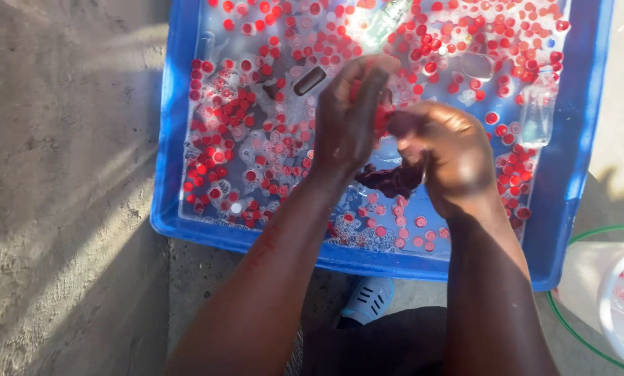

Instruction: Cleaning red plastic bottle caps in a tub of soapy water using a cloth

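Head view, looking straight down. A blue tray (pixel 169 139) of soapy water fills the far half of the frame, crowded with floating red bottle caps (pixel 232 111). Its near rim and left rim are in full view; the far side is cut off by the top of the frame, and the right rim runs close to the frame edge. Left of the tray lies bare concrete ground (pixel 61 195), the widest open stretch. At near right a white bucket (pixel 604 292) with a green hoop around it is cut by the frame edge.

The left hand (pixel 347 125) and right hand (pixel 448 157) meet over the tray's middle, touching. The left hand's fingers curl around a red cap (pixel 380 118), mostly hidden; the right hand is closed on a dark wet cloth (pixel 394 179) that hangs below it, pressed toward the cap.

A dark oblong object (pixel 310 80) and a clear bottle (pixel 538 111) float in glare and are hard to make out. A blue-grey shoe (pixel 367 301) shows between the forearms.
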